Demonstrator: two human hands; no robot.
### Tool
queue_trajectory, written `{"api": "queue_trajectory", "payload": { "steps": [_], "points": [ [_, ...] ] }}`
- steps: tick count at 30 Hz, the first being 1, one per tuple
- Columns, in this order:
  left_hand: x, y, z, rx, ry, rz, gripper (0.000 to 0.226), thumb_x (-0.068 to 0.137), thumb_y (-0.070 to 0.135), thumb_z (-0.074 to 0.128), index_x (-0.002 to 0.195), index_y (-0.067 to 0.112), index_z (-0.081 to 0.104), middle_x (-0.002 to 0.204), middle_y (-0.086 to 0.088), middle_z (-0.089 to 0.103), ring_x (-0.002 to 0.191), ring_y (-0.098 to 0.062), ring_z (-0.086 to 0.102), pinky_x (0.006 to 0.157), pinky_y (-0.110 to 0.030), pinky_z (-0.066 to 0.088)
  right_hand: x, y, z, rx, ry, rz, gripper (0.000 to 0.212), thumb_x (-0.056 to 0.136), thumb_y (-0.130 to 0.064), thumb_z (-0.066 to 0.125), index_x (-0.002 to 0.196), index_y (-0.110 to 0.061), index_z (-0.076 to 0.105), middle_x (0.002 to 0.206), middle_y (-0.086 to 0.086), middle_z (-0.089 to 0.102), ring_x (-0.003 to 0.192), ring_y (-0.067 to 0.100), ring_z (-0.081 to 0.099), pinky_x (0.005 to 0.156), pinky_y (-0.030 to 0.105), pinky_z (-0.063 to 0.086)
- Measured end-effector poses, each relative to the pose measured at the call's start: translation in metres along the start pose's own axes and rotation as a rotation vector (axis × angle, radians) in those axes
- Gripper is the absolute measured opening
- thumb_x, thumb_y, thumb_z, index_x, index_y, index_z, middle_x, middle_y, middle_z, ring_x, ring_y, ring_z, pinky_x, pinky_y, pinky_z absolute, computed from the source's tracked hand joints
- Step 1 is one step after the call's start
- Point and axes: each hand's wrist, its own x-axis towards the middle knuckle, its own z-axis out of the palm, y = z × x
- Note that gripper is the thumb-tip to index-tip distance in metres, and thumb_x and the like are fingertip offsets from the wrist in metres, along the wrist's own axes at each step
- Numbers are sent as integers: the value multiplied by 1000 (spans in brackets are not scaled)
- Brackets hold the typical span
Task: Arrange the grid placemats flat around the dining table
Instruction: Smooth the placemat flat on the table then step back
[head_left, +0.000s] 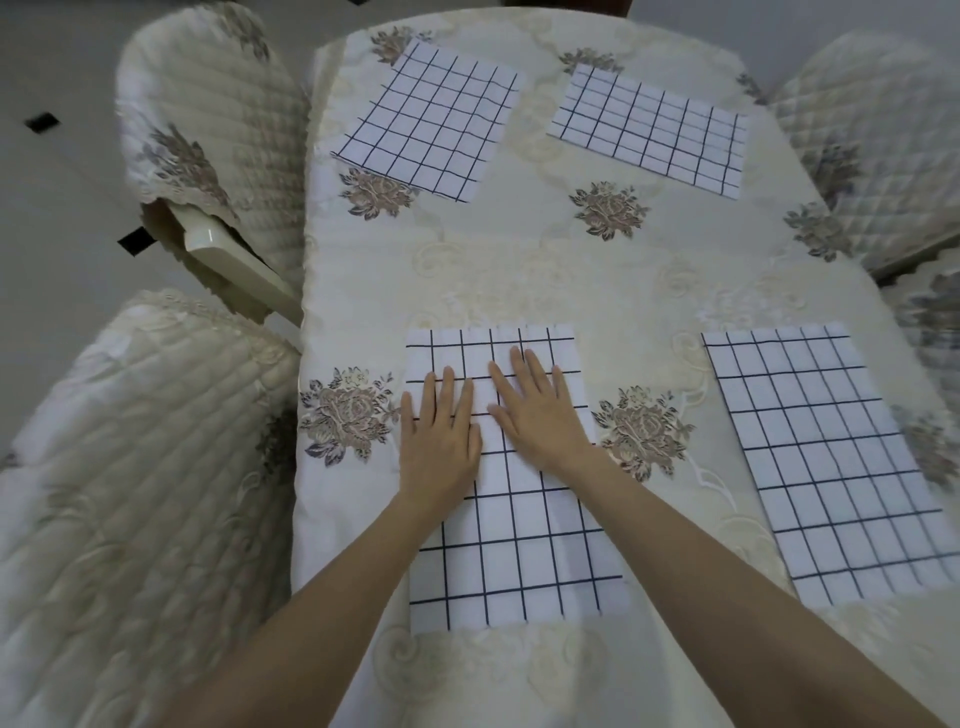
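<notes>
Near-left placemat (519, 519) flat on tablecloth (519, 260). Left hand (439, 441), right hand (537, 410) both flat, fingers spread, pressing its far half, gripping nothing. Three other mats beyond/right of it. Thin, limp, probably slides; handle by corners.

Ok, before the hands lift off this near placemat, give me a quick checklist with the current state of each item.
1. Both hands flat on the near-left placemat: ok; left hand and right hand rest palm-down on it.
2. That mat lies flat: ok where visible; under the palms cannot tell.
3. Near-right placemat flat: ok.
4. Far-right placemat flat: ok.
5. Far-left placemat squared to the table: not ok, it sits rotated.
6. Mats overlap: ok, all four lie apart on the tablecloth.
</notes>
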Motion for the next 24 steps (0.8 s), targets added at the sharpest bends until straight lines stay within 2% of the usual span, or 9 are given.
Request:
{"api": "queue_trajectory", "payload": {
  "steps": [2,5,9,12,16,17,20,21,24],
  "points": [
    [-18,-1,-2,4,-11,25,53,96,30,30,143,10,45,152,-16,39,140,-35,37,110,-58,33,-22,-5,11,19,34,3,72,96,-55,-1,154,-19,21,161,15,13,149,33,11,118,55,17],
    [-52,-6,-5,30,-27,76,54,97,32,28,143,9,44,152,-17,38,140,-35,37,111,-54,28,-58,-11,26,31,78,24,61,102,-48,11,153,-17,25,159,16,20,148,33,18,118,51,16],
    [-102,-8,-5,16,-22,116,54,97,30,28,145,9,41,154,-18,34,142,-36,31,111,-53,22,-106,-20,36,38,108,99,61,103,-47,7,152,-16,27,158,17,25,146,34,23,114,51,15],
    [-131,-4,-4,-9,-45,141,55,96,29,29,145,8,40,154,-19,33,142,-36,30,110,-54,23,-134,-25,42,42,59,175,61,103,-49,6,151,-18,27,157,17,26,145,34,25,111,61,25],
    [-152,-1,-4,-16,-70,155,56,102,32,13,146,8,38,155,-17,32,144,-33,23,113,-50,18,-158,-31,45,46,-25,273,66,100,-52,5,149,-18,33,155,19,31,143,37,30,102,70,27],
    [-155,0,-5,-16,-81,160,55,101,32,15,146,9,37,155,-17,31,144,-33,23,114,-49,18,-162,-32,44,43,-28,272,69,99,-54,1,150,-18,31,157,18,27,145,36,26,103,70,25],
    [-162,4,-7,-13,-100,182,55,97,28,28,146,7,38,155,-19,30,144,-36,27,112,-50,22,-175,-34,46,62,-24,265,75,88,-59,-11,154,-24,0,162,12,-8,150,29,-9,114,64,1],
    [-163,5,-8,-15,-102,190,55,96,26,30,146,6,39,154,-20,31,143,-37,30,112,-51,24,-179,-34,46,75,-15,271,75,86,-59,-11,153,-25,-6,162,10,-14,149,27,-16,115,61,-4],
    [-165,6,-10,-21,-117,191,54,94,25,32,143,5,43,152,-22,35,140,-39,34,111,-53,32,-187,-34,48,81,6,287,75,85,-61,-15,152,-26,-10,162,10,-13,148,27,-16,116,58,-5]
  ]
}}
